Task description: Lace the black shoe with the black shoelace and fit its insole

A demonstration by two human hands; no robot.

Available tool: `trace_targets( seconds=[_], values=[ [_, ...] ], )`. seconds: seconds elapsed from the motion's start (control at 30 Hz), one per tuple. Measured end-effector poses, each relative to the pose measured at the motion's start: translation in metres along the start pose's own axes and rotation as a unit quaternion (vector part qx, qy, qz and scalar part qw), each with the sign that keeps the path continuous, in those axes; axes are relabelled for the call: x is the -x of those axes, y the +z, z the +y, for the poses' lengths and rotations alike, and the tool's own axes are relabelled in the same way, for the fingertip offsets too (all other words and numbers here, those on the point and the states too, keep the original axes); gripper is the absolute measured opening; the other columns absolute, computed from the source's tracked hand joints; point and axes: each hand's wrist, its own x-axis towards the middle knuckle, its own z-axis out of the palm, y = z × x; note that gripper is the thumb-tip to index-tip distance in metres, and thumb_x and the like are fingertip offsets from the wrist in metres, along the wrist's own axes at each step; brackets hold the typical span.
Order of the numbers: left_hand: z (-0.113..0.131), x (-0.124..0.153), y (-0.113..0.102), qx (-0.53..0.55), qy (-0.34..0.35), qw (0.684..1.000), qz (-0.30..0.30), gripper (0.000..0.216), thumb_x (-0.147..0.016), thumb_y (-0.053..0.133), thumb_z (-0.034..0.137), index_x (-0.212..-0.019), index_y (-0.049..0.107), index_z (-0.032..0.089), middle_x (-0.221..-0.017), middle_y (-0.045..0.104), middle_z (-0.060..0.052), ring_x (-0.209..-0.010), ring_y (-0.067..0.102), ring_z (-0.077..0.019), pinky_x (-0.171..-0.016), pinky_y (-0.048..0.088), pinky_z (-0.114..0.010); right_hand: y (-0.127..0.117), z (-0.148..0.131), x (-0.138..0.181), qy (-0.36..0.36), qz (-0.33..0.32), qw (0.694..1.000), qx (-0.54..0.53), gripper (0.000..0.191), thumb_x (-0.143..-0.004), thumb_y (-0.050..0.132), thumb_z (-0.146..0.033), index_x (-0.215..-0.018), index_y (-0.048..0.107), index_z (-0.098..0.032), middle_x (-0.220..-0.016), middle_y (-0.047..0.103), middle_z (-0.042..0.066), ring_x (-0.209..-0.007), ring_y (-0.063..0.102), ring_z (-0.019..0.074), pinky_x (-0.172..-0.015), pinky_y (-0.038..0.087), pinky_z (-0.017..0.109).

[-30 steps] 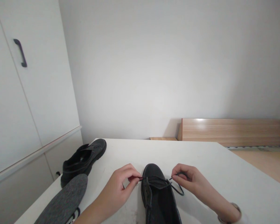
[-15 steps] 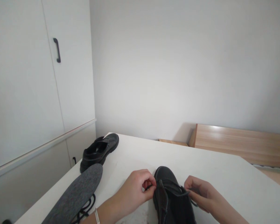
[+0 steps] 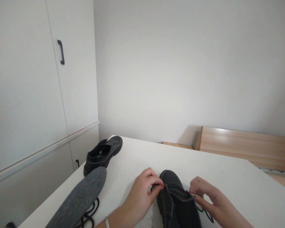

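A black leather shoe [image 3: 171, 177] stands on the white table with its toe pointing away from me and its opening spread. At its left lacing flap, my left hand [image 3: 147, 190] is closed in a pinch on a thin black shoelace, part of which curves behind the fingers. On the opposite side my right hand [image 3: 207, 198] pinches the shoelace [image 3: 208, 216] beside the right flap, and a loop of it hangs under the fingers. The exact spots between both sets of fingertips are partly hidden. The heel of the shoe is cut off by the lower edge.
A second black shoe [image 3: 101, 155] stands at the table's far left edge. Nearer lie a grey felt insole [image 3: 82, 196] and a loose black lace [image 3: 91, 212]. White cabinets [image 3: 78, 79] rise on the left; a wooden board [image 3: 239, 144] is beyond the white table [image 3: 142, 152].
My left hand has shifted slightly up and right, closer against the left flap. More of the lace loop shows below my right hand. The view has moved slightly.
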Motion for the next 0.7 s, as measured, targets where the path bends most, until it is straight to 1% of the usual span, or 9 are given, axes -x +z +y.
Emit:
trace_targets(
  seconds=[0.07, 0.13, 0.27, 0.37, 0.47, 0.5, 0.57, 0.63, 0.7],
  values=[
    [-0.001, -0.001, -0.001, -0.014, -0.001, 1.000, 0.007, 0.010, -0.083, 0.070, 0.017, -0.082, 0.079, 0.021, -0.087, 0.069, -0.007, -0.086, 0.063, -0.0206, -0.079, 0.047, -0.030, -0.003, 0.002, 0.000, -0.053, 0.038, 0.996, 0.064, 0.022, -0.081, 0.069, -0.042, -0.070, 0.075, -0.024, -0.078, 0.059, 0.006, -0.075, 0.059, 0.0225, -0.070, 0.048, 0.034],
    [-0.001, -0.002, -0.002, -0.027, 0.002, 1.000, -0.002, 0.009, -0.084, 0.071, 0.018, -0.082, 0.080, 0.021, -0.084, 0.071, -0.007, -0.086, 0.063, -0.0220, -0.080, 0.048, -0.033, -0.004, 0.002, 0.001, -0.071, 0.049, 0.991, 0.103, 0.018, -0.081, 0.070, -0.038, -0.070, 0.078, -0.027, -0.076, 0.059, 0.006, -0.074, 0.060, 0.0226, -0.068, 0.048, 0.033],
    [-0.001, -0.001, -0.002, -0.039, 0.010, 0.999, -0.021, 0.012, -0.085, 0.068, 0.019, -0.085, 0.080, 0.022, -0.082, 0.075, -0.008, -0.083, 0.066, -0.0233, -0.077, 0.049, -0.034, -0.002, -0.006, 0.002, -0.061, 0.019, 0.993, 0.099, 0.021, -0.086, 0.062, -0.033, -0.073, 0.078, -0.026, -0.069, 0.058, 0.004, -0.063, 0.059, 0.0193, -0.058, 0.045, 0.029],
    [0.005, 0.000, -0.002, -0.040, 0.011, 0.999, -0.032, 0.023, -0.090, 0.058, 0.017, -0.099, 0.078, 0.024, -0.090, 0.076, -0.008, -0.085, 0.067, -0.0229, -0.079, 0.049, -0.034, 0.000, -0.011, 0.005, -0.053, 0.000, 0.995, 0.088, 0.023, -0.088, 0.058, -0.031, -0.076, 0.077, -0.025, -0.072, 0.062, 0.005, -0.067, 0.062, 0.0200, -0.061, 0.046, 0.029],
    [0.016, 0.001, -0.005, -0.064, 0.029, 0.995, -0.075, 0.033, -0.095, 0.048, 0.017, -0.111, 0.075, 0.026, -0.094, 0.074, -0.008, -0.087, 0.067, -0.0223, -0.080, 0.049, -0.032, 0.002, -0.011, 0.008, -0.040, 0.010, 0.996, 0.083, 0.016, -0.087, 0.058, -0.027, -0.086, 0.074, -0.024, -0.076, 0.065, 0.004, -0.071, 0.062, 0.0206, -0.065, 0.047, 0.029],
    [0.021, 0.000, -0.007, -0.078, 0.034, 0.992, -0.098, 0.035, -0.095, 0.046, 0.017, -0.112, 0.075, 0.027, -0.094, 0.072, -0.009, -0.088, 0.067, -0.0221, -0.080, 0.049, -0.031, 0.002, -0.010, 0.009, -0.030, 0.020, 0.996, 0.079, 0.013, -0.086, 0.058, -0.025, -0.086, 0.071, -0.023, -0.076, 0.065, 0.004, -0.070, 0.061, 0.0201, -0.065, 0.046, 0.029],
    [0.033, -0.001, -0.012, -0.111, 0.039, 0.982, -0.147, 0.036, -0.095, 0.045, 0.016, -0.112, 0.074, 0.028, -0.095, 0.068, -0.008, -0.090, 0.065, -0.0216, -0.079, 0.048, -0.030, 0.003, -0.008, 0.010, -0.011, 0.029, 0.997, 0.070, 0.007, -0.084, 0.058, -0.023, -0.081, 0.064, -0.021, -0.073, 0.064, 0.003, -0.068, 0.058, 0.0191, -0.063, 0.045, 0.028],
    [0.044, -0.002, -0.018, -0.132, 0.032, 0.973, -0.189, 0.036, -0.094, 0.044, 0.015, -0.111, 0.073, 0.028, -0.096, 0.064, -0.007, -0.088, 0.064, -0.0201, -0.078, 0.047, -0.028, 0.004, -0.009, 0.012, 0.004, 0.012, 0.998, 0.056, 0.011, -0.085, 0.056, -0.025, -0.075, 0.059, -0.020, -0.070, 0.062, 0.002, -0.066, 0.057, 0.0182, -0.062, 0.044, 0.028],
    [0.053, -0.003, -0.023, -0.133, 0.023, 0.967, -0.215, 0.033, -0.093, 0.045, 0.016, -0.109, 0.073, 0.027, -0.097, 0.061, -0.006, -0.086, 0.063, -0.0185, -0.078, 0.047, -0.026, 0.004, -0.012, 0.013, 0.015, -0.019, 0.999, 0.033, 0.017, -0.089, 0.053, -0.030, -0.076, 0.059, -0.020, -0.068, 0.062, 0.002, -0.065, 0.057, 0.0180, -0.062, 0.044, 0.028]
  ],
)
